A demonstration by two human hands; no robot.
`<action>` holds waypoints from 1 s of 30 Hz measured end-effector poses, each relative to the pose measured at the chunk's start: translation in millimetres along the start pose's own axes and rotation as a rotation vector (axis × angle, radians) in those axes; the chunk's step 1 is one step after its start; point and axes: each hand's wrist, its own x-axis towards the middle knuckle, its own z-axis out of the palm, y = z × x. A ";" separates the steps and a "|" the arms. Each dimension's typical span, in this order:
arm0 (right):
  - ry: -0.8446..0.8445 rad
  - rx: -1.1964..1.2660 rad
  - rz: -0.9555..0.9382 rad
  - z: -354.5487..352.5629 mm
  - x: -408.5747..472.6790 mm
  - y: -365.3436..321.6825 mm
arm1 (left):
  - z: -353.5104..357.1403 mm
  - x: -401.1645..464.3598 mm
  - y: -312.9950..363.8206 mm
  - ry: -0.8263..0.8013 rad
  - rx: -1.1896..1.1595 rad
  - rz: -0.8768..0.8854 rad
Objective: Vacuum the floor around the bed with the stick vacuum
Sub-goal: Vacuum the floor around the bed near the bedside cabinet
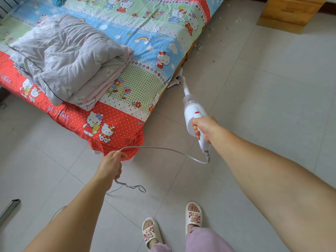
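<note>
The white stick vacuum (192,110) slants from my right hand (206,129) down to the floor beside the bed (116,124). My right hand is shut on its handle. Its floor head (177,79) sits against the bed's right side, partly tucked under the hanging sheet. A grey power cord (163,150) loops from the handle's end to my left hand (111,165), which is shut on it; more cord trails on the tiles below. Dust and crumbs (199,46) lie along the bed edge farther ahead.
A folded grey quilt (67,59) lies on the bed. A wooden nightstand (289,13) stands at the top right. My feet in slippers (193,218) are on the pale tiled floor (263,88). A dark bar (9,210) lies at the left edge.
</note>
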 end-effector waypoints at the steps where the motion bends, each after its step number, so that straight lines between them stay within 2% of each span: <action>1: 0.001 -0.026 -0.010 0.7 3.0 -2.1 | 1.7 1.6 1.5 -0.003 0.002 0.002; 7: 0.002 -0.091 -0.048 11.2 15.8 -16.3 | 8.0 9.8 13.3 -0.005 0.016 0.023; 18: -0.030 0.026 -0.040 36.8 26.2 -35.1 | 3.4 15.3 16.9 0.011 0.023 0.047; 30: -0.016 0.351 0.029 4.7 -3.8 16.2 | 10.8 7.5 13.5 -0.031 0.061 0.098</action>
